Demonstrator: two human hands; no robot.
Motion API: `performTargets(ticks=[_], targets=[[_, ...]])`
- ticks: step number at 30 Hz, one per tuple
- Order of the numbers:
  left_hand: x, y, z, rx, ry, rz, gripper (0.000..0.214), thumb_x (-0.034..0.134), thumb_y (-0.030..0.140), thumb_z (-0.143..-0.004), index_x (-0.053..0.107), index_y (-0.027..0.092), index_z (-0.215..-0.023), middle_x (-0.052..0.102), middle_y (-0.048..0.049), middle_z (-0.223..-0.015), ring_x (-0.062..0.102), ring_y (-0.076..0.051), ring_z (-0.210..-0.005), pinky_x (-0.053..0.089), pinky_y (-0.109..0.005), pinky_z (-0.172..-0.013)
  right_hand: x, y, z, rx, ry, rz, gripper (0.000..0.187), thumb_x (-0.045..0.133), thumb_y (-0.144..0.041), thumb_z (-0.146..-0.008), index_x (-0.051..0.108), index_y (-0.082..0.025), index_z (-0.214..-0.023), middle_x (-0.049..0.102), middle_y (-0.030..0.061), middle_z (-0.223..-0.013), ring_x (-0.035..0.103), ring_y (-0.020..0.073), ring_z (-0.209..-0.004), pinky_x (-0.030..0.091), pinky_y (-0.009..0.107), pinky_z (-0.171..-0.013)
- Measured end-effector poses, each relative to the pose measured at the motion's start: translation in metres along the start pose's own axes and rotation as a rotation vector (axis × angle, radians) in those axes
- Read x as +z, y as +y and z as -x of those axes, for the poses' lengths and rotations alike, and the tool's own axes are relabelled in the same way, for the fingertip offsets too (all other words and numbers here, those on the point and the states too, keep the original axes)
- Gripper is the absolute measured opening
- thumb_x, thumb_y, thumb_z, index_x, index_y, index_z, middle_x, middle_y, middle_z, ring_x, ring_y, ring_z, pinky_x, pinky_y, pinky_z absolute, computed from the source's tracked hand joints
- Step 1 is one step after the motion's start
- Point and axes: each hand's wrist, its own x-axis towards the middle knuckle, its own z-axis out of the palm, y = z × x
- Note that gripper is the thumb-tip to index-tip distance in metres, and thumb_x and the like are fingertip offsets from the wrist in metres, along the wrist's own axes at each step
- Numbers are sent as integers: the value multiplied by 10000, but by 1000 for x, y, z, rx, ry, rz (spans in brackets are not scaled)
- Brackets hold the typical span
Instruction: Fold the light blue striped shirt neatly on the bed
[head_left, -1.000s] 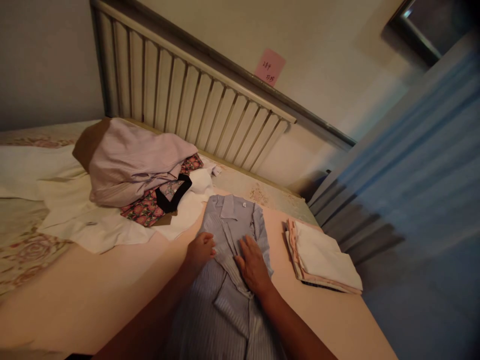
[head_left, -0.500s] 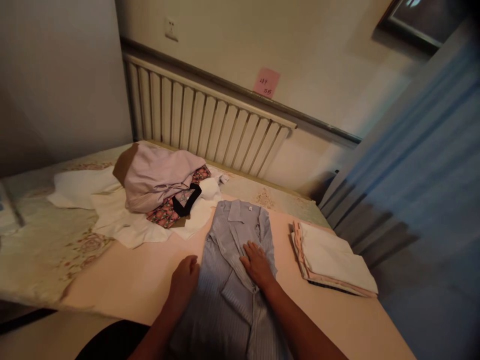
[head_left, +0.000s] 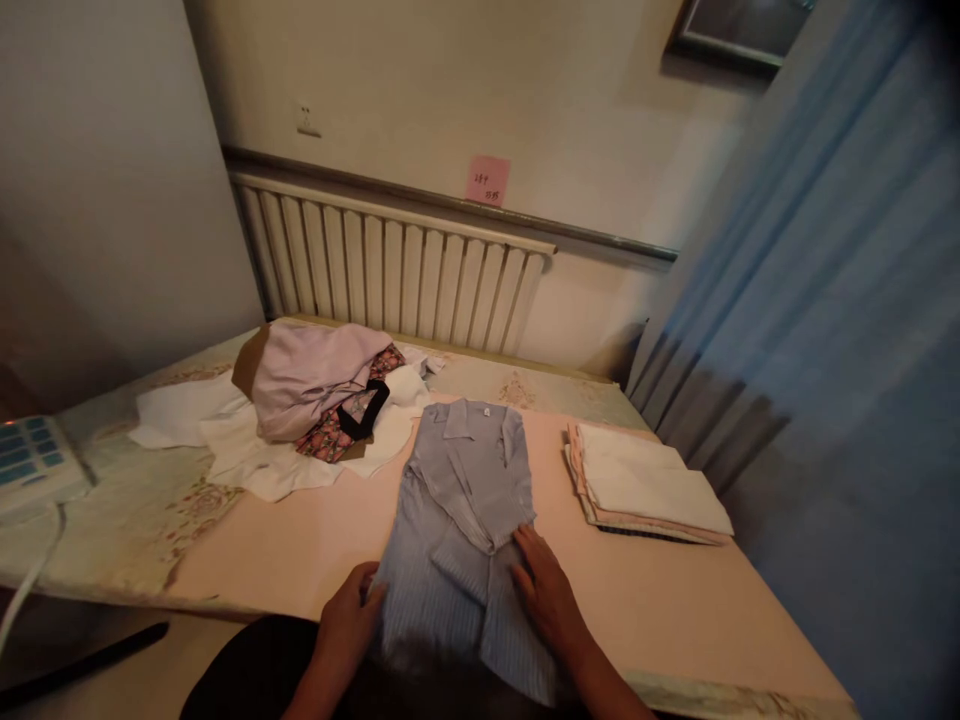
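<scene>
A blue-grey striped shirt [head_left: 442, 560] lies in front of me, collar away from me and its sleeves folded in across the body. Its lower end hangs toward me in shadow. My left hand [head_left: 351, 615] is at the shirt's left edge, fingers curled and thumb against the cloth. On the right edge rests my right hand [head_left: 551, 595], its fingers stretched out and slightly apart on the fabric.
Left of the shirt is a loose heap of clothes [head_left: 322, 375], pink, white and floral. A folded stack [head_left: 637, 475] lies to the right. A radiator [head_left: 390, 265] and a blue curtain [head_left: 810, 380] border the table [head_left: 300, 550]. A device with blue keys [head_left: 34, 455] sits far left.
My right hand has slid from the shirt's middle down to its right edge. My left hand has come nearer me along the left edge. The camera view has shifted and levelled.
</scene>
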Motion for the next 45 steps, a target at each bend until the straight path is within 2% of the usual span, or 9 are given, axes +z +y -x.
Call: performTargets(ticks=[5, 12, 23, 29, 36, 41, 45], targets=[[5, -5, 6, -9, -48, 160, 262, 496, 297, -732, 633, 207, -936, 736, -15, -884, 685, -223, -890, 511, -320, -804, -8, 20, 26, 49, 104, 102, 449, 426, -306, -954, 495, -190, -1383, 498, 108, -1421, 463, 246, -1314, 423, 472, -1083], [6, 1, 10, -22, -115, 410, 231, 567, 327, -673, 637, 187, -842, 728, -43, -807, 689, -252, -844, 544, -346, -763, -7, 24, 30, -55, 80, 243, 418, 471, -198, -917, 546, -207, -1327, 561, 86, -1362, 468, 261, -1309, 396, 508, -1097], [6, 15, 15, -64, -118, 424, 251, 620, 371, -680, 634, 196, -859, 719, -31, -781, 690, -249, -835, 554, -337, -724, -7, 22, 31, -41, 84, 258, 404, 468, -193, -923, 553, -198, -1319, 571, 92, -1350, 479, 259, -1300, 400, 504, -1089], [12, 5, 11, -59, -146, 523, 385, 647, 484, -600, 623, 194, -853, 716, -37, -784, 686, -262, -839, 534, -340, -736, -9, 18, 30, -40, 94, 251, 408, 462, -195, -924, 551, -226, -1321, 572, 80, -1351, 478, 252, -1302, 398, 499, -1092], [14, -13, 8, -3, -114, 421, 362, 631, 481, -646, 633, 197, -871, 720, -24, -814, 679, -254, -844, 531, -339, -763, -7, 22, 31, -22, 129, 201, 378, 456, -218, -923, 579, -210, -1280, 598, 94, -1313, 502, 249, -1275, 411, 495, -1078], [16, -23, 6, 1, -128, 483, 349, 646, 466, -665, 606, 199, -886, 727, -32, -843, 683, -249, -844, 527, -335, -773, -11, 16, 21, -8, 241, 154, 324, 438, -212, -914, 626, -212, -1179, 654, 110, -1189, 582, 249, -1152, 476, 476, -994], [17, -23, 8, -23, -123, 510, 358, 657, 482, -668, 594, 212, -895, 732, -24, -844, 691, -252, -868, 533, -331, -764, -13, -8, -5, -113, 170, 171, 342, 442, -136, -877, 627, -188, -1159, 641, 116, -1187, 566, 235, -1142, 437, 461, -1026]])
